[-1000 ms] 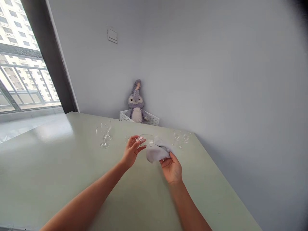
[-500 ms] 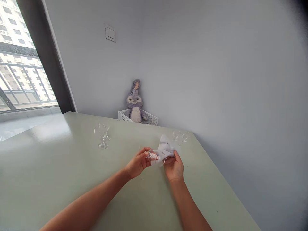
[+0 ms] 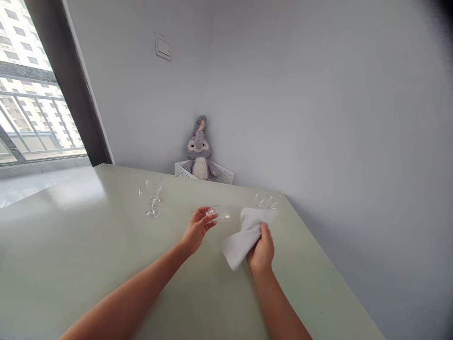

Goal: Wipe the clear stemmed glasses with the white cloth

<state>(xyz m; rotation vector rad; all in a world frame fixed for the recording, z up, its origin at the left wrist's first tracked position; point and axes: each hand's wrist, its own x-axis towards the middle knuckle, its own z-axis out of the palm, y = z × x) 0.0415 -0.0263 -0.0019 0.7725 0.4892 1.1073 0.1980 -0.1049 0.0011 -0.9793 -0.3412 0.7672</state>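
A clear stemmed glass (image 3: pixel 222 214) lies sideways in my left hand (image 3: pixel 198 230), its bowl pointing right and its foot to the left. The fingers are closed round the glass near its stem. My right hand (image 3: pixel 261 248) grips a white cloth (image 3: pixel 244 238), which spreads out to the left and above the fingers. Glass and cloth are apart. Two stemmed glasses stand at the left of the table, one (image 3: pixel 152 203) in front of the other (image 3: pixel 159 191).
Two more clear glasses, one (image 3: pixel 261 199) beside the other (image 3: pixel 273 200), are near the pale green table's (image 3: pixel 170 293) back right corner. Behind the table, a plush rabbit (image 3: pixel 199 151) sits in a white perforated basket (image 3: pixel 224 176) against the grey wall.
My left hand has moved left and slightly up with the glass, away from the cloth. The cloth, earlier against the glass, now hangs spread from my right hand.
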